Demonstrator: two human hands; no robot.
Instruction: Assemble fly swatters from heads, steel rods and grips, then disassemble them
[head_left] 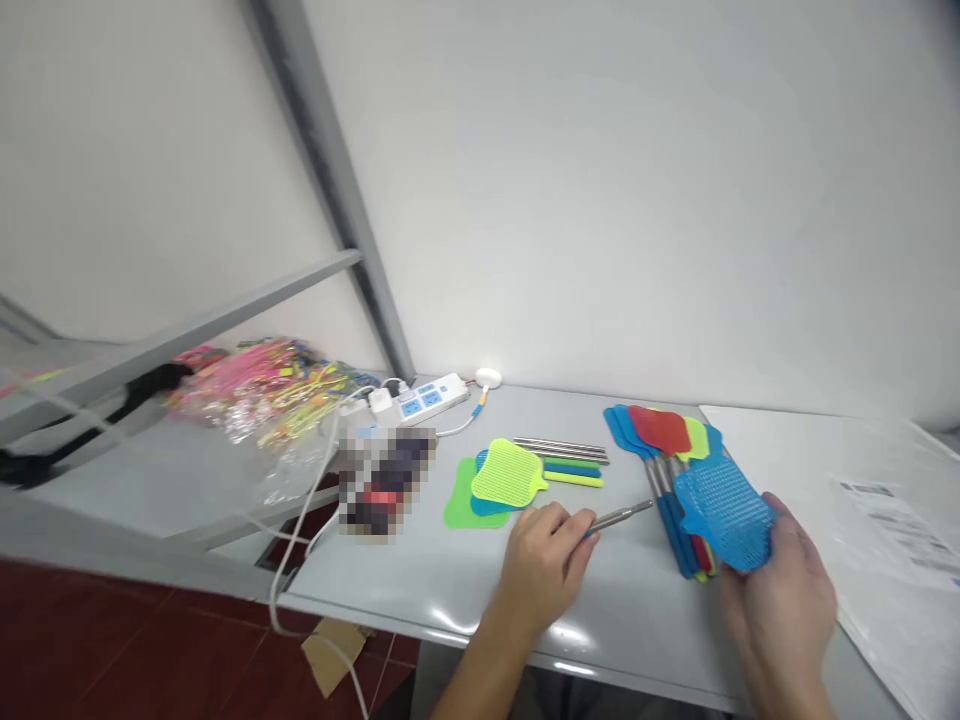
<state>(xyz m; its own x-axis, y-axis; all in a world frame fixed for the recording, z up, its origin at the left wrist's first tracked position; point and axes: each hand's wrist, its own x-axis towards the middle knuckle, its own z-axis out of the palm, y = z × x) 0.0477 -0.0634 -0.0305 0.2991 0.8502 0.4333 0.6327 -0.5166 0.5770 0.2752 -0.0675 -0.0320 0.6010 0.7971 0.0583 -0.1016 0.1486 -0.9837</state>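
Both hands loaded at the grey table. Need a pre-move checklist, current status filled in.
1. Left hand grips the thin silver metal rod: ok, bare tip exposed.
2. Right hand holds the blue mesh plastic swatter head: ok, narrow neck towards the rod.
3. Rod tip seated in the neck: not ok, a gap shows between them.
4. Rod's other end fixed in a handle: cannot tell, the left hand covers it.
5. Loose silver metal rods on the table: ok, beside coloured plastic tubes.
6. White power cable clear of both hands: ok, it hangs off to their left.
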